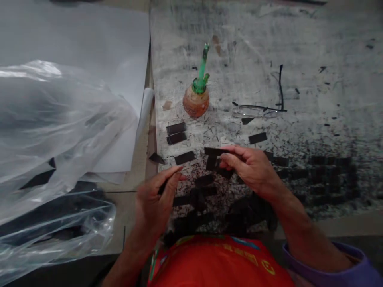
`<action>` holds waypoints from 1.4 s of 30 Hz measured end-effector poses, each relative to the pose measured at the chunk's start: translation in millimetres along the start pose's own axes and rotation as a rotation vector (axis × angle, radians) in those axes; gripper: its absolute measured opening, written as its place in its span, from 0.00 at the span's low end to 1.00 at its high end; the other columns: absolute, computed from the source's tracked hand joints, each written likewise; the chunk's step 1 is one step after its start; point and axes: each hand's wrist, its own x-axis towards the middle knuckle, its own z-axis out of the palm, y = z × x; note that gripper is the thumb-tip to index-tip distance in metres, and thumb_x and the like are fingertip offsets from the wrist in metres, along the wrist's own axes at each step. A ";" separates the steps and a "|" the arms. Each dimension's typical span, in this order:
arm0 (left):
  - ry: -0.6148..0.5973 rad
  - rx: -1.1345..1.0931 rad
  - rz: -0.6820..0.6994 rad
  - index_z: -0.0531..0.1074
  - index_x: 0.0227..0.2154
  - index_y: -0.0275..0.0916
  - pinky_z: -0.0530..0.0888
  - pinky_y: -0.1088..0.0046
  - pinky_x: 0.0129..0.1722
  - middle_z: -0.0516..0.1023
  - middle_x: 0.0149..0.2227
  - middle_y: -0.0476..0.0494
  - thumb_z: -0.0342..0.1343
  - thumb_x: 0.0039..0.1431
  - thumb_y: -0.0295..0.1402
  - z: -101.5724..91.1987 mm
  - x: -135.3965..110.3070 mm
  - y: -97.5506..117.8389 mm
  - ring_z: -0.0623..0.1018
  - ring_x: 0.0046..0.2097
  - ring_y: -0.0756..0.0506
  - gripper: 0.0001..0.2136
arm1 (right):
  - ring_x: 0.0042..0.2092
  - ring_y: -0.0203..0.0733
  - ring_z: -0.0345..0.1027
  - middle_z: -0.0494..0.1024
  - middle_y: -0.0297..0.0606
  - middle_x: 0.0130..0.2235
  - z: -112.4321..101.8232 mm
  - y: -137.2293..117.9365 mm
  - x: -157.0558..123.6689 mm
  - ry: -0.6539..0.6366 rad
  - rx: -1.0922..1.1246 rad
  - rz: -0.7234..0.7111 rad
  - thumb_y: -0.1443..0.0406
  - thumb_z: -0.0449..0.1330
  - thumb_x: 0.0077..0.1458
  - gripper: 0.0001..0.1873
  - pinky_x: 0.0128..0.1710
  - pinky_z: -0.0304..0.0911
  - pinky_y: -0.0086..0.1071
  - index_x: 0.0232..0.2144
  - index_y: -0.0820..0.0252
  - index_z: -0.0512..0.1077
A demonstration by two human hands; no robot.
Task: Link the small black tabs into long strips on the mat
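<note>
My right hand (249,165) pinches a small black rectangular strip (214,151) between thumb and forefinger, above other dark pieces. My left hand (160,191) is closed with thumb and forefinger together. Something dark shows inside its grip, too unclear to name. Between and below the hands, black strips (204,180) lie scattered and overlapping on the worktable (299,48). Loose black strips (184,158) also rest just beyond my left fingertips, with two more black strips (176,132) farther back.
A round bottle (196,101) of orange-brown liquid with a green nozzle stands upright beyond my hands. Eyeglasses (263,108) lie to its right. Clear plastic sheeting (74,115) and white sheets (125,44) cover the left. Piled black strips (332,179) and dark scraps lie at right.
</note>
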 end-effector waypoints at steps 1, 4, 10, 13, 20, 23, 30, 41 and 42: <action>-0.004 0.015 -0.004 0.73 0.40 0.41 0.73 0.75 0.40 0.79 0.32 0.50 0.53 0.58 0.35 -2.3 -1.2 -2.1 0.77 0.37 0.48 0.09 | 0.31 0.43 0.71 0.78 0.36 0.29 -2.1 1.2 3.4 0.047 -0.117 -0.004 0.58 0.55 0.56 0.18 0.32 0.63 0.34 0.46 0.59 0.71; -0.065 0.035 0.049 0.73 0.37 0.41 0.73 0.74 0.40 0.78 0.36 0.49 0.53 0.58 0.34 -1.7 -8.5 -10.0 0.77 0.38 0.48 0.07 | 0.35 0.46 0.70 0.77 0.40 0.34 -1.4 4.6 -2.5 0.249 -0.371 -0.053 0.59 0.55 0.55 0.19 0.35 0.61 0.37 0.48 0.59 0.68; -0.133 0.039 0.078 0.72 0.37 0.40 0.72 0.75 0.37 0.77 0.35 0.48 0.51 0.59 0.31 10.3 -22.4 -24.0 0.76 0.37 0.49 0.07 | 0.31 0.39 0.68 0.72 0.35 0.30 39.4 1.9 -52.0 -0.054 -0.346 -0.122 0.59 0.55 0.56 0.08 0.31 0.59 0.31 0.30 0.57 0.67; -0.163 0.066 0.095 0.71 0.37 0.40 0.72 0.75 0.37 0.77 0.35 0.48 0.51 0.59 0.29 10.7 -25.7 -28.2 0.76 0.37 0.49 0.06 | 0.32 0.41 0.69 0.73 0.35 0.31 57.2 -2.4 -61.5 -0.159 -0.382 -0.074 0.57 0.57 0.55 0.10 0.29 0.58 0.32 0.31 0.58 0.67; -0.216 0.122 0.198 0.70 0.38 0.39 0.72 0.74 0.39 0.75 0.35 0.47 0.49 0.59 0.27 16.0 -30.9 -31.2 0.75 0.38 0.49 0.07 | 0.30 0.42 0.68 0.72 0.35 0.32 66.5 -8.6 -54.2 -0.131 -0.477 -0.023 0.56 0.55 0.54 0.11 0.26 0.56 0.32 0.31 0.57 0.65; -0.237 0.157 0.240 0.69 0.38 0.38 0.72 0.74 0.38 0.74 0.35 0.46 0.48 0.60 0.27 22.8 -32.7 -32.7 0.75 0.38 0.48 0.07 | 0.30 0.41 0.68 0.71 0.34 0.32 70.1 -11.9 -52.7 -0.130 -0.523 0.003 0.61 0.54 0.54 0.06 0.25 0.54 0.31 0.31 0.57 0.64; -0.257 0.211 0.247 0.69 0.39 0.39 0.71 0.73 0.35 0.72 0.35 0.47 0.47 0.61 0.27 27.9 -33.3 -36.3 0.74 0.37 0.48 0.07 | 0.33 0.39 0.67 0.70 0.34 0.33 69.3 -11.2 -55.3 -0.130 -0.544 0.025 0.69 0.50 0.55 0.05 0.27 0.55 0.30 0.31 0.57 0.65; -0.295 0.186 0.233 0.68 0.39 0.39 0.70 0.73 0.37 0.71 0.36 0.47 0.47 0.61 0.27 25.5 -32.9 -35.3 0.73 0.38 0.49 0.07 | 0.30 0.39 0.67 0.68 0.35 0.36 71.1 -7.4 -57.2 -0.104 -0.594 -0.016 0.65 0.52 0.56 0.04 0.24 0.56 0.30 0.34 0.57 0.66; -0.297 0.181 0.230 0.68 0.39 0.39 0.70 0.73 0.37 0.71 0.36 0.47 0.47 0.61 0.27 25.8 -32.7 -35.4 0.73 0.38 0.49 0.07 | 0.30 0.39 0.67 0.69 0.35 0.36 71.3 -6.8 -56.6 -0.096 -0.608 -0.019 0.66 0.51 0.56 0.05 0.24 0.55 0.30 0.33 0.57 0.67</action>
